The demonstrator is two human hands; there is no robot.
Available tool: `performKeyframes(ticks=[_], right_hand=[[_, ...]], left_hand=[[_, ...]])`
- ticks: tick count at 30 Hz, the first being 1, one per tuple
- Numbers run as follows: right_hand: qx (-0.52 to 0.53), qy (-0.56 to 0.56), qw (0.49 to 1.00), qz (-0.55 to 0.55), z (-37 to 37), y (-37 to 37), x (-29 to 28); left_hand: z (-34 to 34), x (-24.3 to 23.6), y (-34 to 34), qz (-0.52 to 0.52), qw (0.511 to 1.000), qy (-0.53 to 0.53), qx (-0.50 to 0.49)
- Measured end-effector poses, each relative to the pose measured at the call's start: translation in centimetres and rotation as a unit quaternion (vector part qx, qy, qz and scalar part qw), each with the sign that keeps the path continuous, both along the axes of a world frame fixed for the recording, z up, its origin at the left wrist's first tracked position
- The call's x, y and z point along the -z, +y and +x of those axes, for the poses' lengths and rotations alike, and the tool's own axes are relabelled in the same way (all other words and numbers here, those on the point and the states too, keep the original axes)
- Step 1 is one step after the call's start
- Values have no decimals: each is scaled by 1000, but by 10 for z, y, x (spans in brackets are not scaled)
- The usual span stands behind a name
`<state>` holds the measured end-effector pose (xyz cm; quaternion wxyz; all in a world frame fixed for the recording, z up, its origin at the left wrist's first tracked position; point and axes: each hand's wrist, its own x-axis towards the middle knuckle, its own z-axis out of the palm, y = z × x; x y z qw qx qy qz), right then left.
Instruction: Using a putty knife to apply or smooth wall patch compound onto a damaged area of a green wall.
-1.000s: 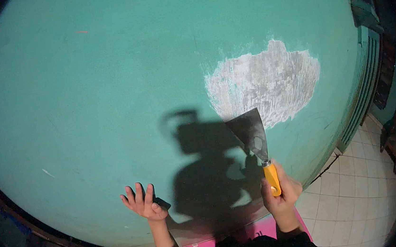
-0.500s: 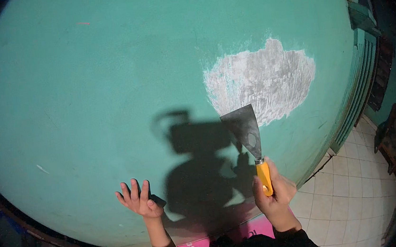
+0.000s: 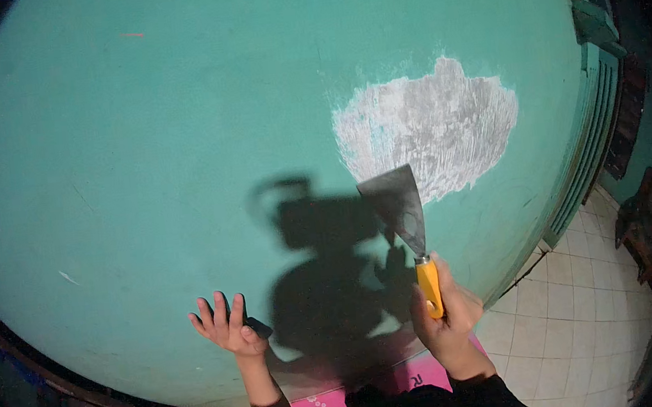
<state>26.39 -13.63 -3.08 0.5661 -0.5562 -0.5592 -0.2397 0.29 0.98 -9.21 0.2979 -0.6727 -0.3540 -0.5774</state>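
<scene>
My right hand (image 3: 452,318) is closed round the yellow handle of a putty knife (image 3: 400,203), whose wide dark metal blade points up. The blade's edge lies at the lower left border of a rough whitish-grey patch (image 3: 437,130), where the paint is scraped off a green wall (image 3: 141,158). Whether the blade touches the wall I cannot tell. To the left, my left hand (image 3: 229,326) is open with fingers spread, palm toward the wall or close to it, holding nothing. A dark shadow falls on the wall between my hands.
A pink sheet or mat (image 3: 421,375) lies below, at the foot of the wall. Pale floor tiles (image 3: 549,315) spread out at the lower right. Green louvred slats (image 3: 587,147) and a dark wooden piece of furniture (image 3: 647,231) stand on the far right.
The putty knife and my right hand have shifted slightly up and left in the picture. The patch also sits a little higher in view. My left hand has hardly moved.
</scene>
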Motion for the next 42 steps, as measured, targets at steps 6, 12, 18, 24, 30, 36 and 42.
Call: performKeyframes(ticks=[6,12,18,24,30,36,42], right_hand=[[9,-2,1000,15,-4,2,6],[14,-22,1000,12,-9,0,1],[18,-4,1000,4,-8,3,-6],[12,-11,1000,-3,-10,-5,-2],[12,-51,997,49,-9,6,-5],[28,-40,998,47,-11,9,-3],[37,-34,998,30,-10,0,-7]], left_hand=[[-3,2,2,3,1000,3,4],[-3,2,-1,1,1000,-5,6],[-2,-1,-3,-2,1000,4,0],[-6,1,-1,12,1000,9,8],[-4,1,-6,2,1000,-6,4],[-6,0,-5,1,1000,10,11],[-6,0,-1,0,1000,11,25]])
